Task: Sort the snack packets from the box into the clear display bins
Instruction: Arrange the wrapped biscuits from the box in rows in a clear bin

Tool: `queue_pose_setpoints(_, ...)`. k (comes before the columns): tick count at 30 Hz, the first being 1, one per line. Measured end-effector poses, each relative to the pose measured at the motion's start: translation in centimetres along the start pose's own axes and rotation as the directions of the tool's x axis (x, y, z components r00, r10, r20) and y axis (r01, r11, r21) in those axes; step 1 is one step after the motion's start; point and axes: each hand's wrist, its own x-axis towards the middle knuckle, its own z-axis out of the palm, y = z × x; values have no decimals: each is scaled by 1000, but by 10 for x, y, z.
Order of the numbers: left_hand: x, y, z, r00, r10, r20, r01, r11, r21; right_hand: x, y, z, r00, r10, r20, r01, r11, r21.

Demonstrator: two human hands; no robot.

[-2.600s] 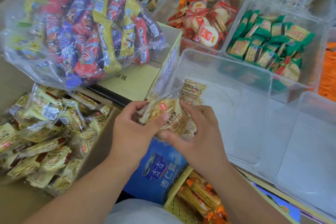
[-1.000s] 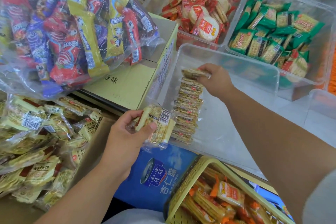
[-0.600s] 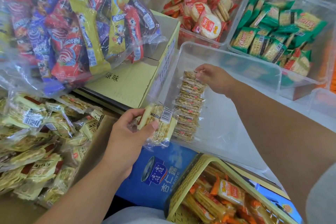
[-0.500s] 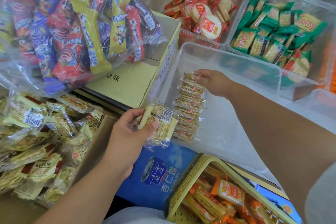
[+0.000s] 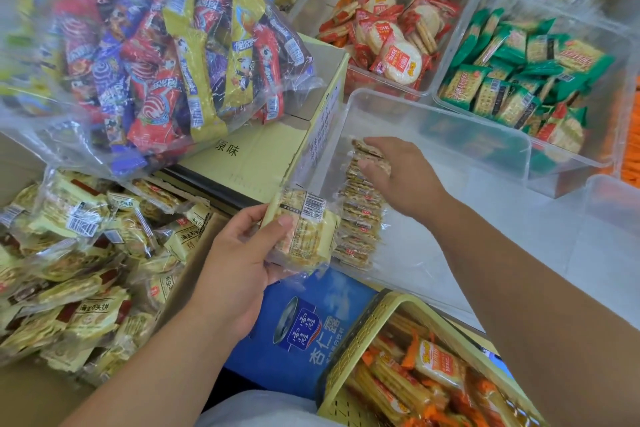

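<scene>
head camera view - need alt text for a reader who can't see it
A person's right hand touches the far end of a row of cracker packets lined up in a clear bin, while the left hand grips a small stack of similar packets. More packets fill the box at left.

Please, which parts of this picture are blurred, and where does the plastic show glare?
Head view: the bag of mixed snacks at upper left is smeared by blur; head view: the snack packets in the left hand are sharp, the barcode lines distinct; head view: glare lies on the bag's film and on the walls of the clear bin.
</scene>
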Motion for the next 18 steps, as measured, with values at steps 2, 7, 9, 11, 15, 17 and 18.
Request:
queue_pose_setpoints(2, -3, 3, 1, 1000, -11, -5, 11, 999, -35, -38, -32, -5, 988, -152, 13, 147, 972, 184)
queue_pose_setpoints(7, -14, 4, 8, 1000, 1, 9, -1, 999, 35, -111, -74, 12, 915, -402, -31, 402, 916, -11)
queue_pose_setpoints(9, -19, 3, 13, 1000, 13, 11, -14, 996, 90, -123, -77, 17, 941, -336, -43, 337, 941, 18)
queue_pose_setpoints(11, -22, 1, 15, 999, 41, -6, -40, 990, 133, -131, -76, 17, 968, -249, -19, 249, 958, 144)
queue_pose_setpoints(15, -24, -3, 12, 997, 69, -28, -57, 954, 295, -137, -70, 10, 1000, 4, 25, -20, 738, 674)
queue_pose_setpoints(17, -27, -5, 10, 997, 78, 2, -74, 938, 340, -136, -67, 6, 967, 117, 226, -253, 359, 898)
queue_pose_setpoints(18, -28, -5, 9, 996, 77, 38, -85, 934, 346, -137, -65, 4, 937, 128, 326, -347, 210, 914)
